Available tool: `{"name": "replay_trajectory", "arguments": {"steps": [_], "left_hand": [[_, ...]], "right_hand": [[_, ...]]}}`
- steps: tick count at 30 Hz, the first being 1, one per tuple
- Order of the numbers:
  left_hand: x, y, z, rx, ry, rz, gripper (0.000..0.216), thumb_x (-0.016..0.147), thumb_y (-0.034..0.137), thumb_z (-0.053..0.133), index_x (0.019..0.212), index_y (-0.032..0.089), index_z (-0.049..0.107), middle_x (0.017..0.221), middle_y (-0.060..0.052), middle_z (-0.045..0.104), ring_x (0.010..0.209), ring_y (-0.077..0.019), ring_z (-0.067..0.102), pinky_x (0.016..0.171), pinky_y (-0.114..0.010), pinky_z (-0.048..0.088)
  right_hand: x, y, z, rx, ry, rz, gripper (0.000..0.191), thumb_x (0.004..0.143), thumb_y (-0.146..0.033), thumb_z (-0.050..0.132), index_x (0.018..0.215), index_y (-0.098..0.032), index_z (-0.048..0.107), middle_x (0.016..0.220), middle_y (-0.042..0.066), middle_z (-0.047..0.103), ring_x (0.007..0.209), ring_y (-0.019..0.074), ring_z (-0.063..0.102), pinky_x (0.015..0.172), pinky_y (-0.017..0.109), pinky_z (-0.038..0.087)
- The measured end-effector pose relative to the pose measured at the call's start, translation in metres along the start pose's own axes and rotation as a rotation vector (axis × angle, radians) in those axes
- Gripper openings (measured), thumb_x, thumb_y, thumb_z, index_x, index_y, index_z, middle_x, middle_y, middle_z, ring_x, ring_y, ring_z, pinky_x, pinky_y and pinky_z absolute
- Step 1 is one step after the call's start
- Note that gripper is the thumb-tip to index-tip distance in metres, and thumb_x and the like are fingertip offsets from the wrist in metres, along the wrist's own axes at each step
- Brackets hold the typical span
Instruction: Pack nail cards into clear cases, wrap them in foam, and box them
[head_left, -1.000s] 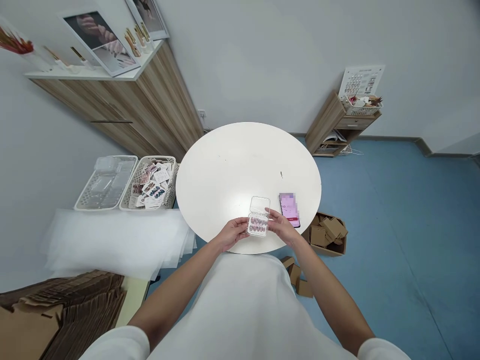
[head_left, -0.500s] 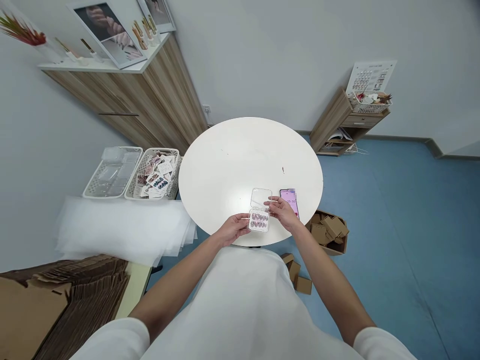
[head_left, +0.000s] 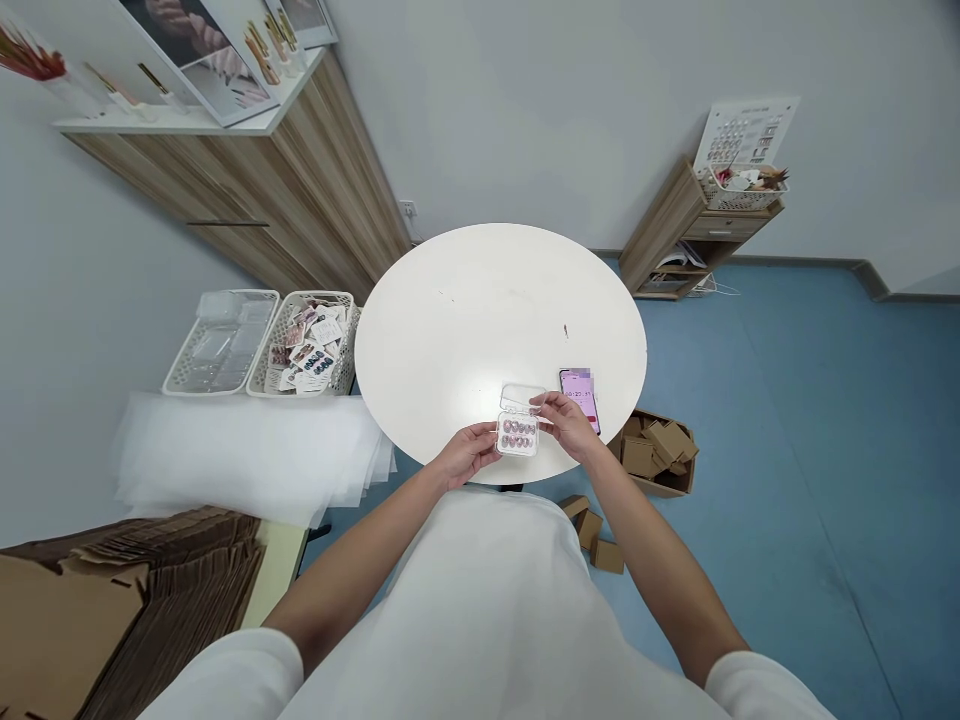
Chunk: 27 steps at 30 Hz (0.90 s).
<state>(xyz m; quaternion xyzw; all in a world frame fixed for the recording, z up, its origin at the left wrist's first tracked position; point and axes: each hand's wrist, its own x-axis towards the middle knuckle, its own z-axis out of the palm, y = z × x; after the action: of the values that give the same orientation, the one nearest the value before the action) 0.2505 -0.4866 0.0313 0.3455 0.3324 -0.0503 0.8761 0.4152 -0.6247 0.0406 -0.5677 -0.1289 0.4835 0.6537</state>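
Observation:
A small clear plastic case (head_left: 517,449) is held over the near edge of the white oval table (head_left: 450,340). Its hinged lid (head_left: 523,397) stands raised on the far side. Two rows of pinkish press-on nails (head_left: 518,434) lie on a white card inside. My left hand (head_left: 469,454) pinches the case by its left side. On the other side, my right hand (head_left: 564,422) has its fingers at the lid's right edge and the case's right corner. A phone (head_left: 579,395) with a timer on a pink screen lies just beyond my right hand.
Left of the table are a basket of clear cases (head_left: 225,340) and a basket of nail cards (head_left: 307,350). Translucent sheets (head_left: 247,450) and stacked flat cardboard (head_left: 180,590) lie nearer. Small brown boxes fill a carton (head_left: 660,455) at right; others (head_left: 592,530) sit on the floor.
The lid has tilted down somewhat toward the case and looks flatter, with my right fingers still at it. The whole view has shifted slightly.

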Motion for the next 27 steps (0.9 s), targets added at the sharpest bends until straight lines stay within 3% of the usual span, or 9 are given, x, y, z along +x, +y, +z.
{"name": "replay_trajectory", "arguments": {"steps": [6,14,21,27], "left_hand": [[0.004,0.001,-0.001,-0.015,0.033,0.003,0.03,0.072,0.018,0.065,0.101,0.016,0.06,0.095,-0.007,0.064,0.079,-0.0106,0.06,0.075,-0.024,0.049],[0.008,0.003,0.0,-0.002,0.026,0.033,0.031,0.072,0.021,0.064,0.103,0.018,0.06,0.098,-0.007,0.063,0.08,-0.0099,0.06,0.079,-0.025,0.048],[0.01,0.004,0.0,-0.048,0.007,0.049,0.03,0.072,0.019,0.064,0.102,0.016,0.061,0.099,-0.008,0.063,0.081,-0.0107,0.06,0.078,-0.025,0.048],[0.012,0.005,0.0,-0.009,0.029,0.079,0.031,0.073,0.022,0.063,0.103,0.016,0.06,0.101,-0.009,0.062,0.085,-0.0124,0.059,0.08,-0.027,0.047]], "right_hand": [[-0.009,-0.001,0.003,0.016,-0.034,0.092,0.029,0.065,-0.038,0.066,0.087,-0.024,0.054,0.117,0.002,0.052,0.099,0.0174,0.054,0.077,0.036,0.049],[-0.011,0.009,0.003,0.032,0.001,0.049,0.025,0.065,-0.034,0.066,0.086,-0.024,0.057,0.125,0.003,0.047,0.108,0.0173,0.05,0.085,0.034,0.046],[-0.016,0.016,0.007,0.082,0.086,0.037,0.034,0.066,-0.034,0.065,0.099,-0.028,0.055,0.115,0.002,0.053,0.1,0.0158,0.054,0.085,0.032,0.047],[-0.022,0.026,0.01,0.049,0.143,0.148,0.042,0.064,-0.031,0.068,0.102,-0.026,0.051,0.096,0.003,0.056,0.082,0.0151,0.058,0.076,0.035,0.052]]}}
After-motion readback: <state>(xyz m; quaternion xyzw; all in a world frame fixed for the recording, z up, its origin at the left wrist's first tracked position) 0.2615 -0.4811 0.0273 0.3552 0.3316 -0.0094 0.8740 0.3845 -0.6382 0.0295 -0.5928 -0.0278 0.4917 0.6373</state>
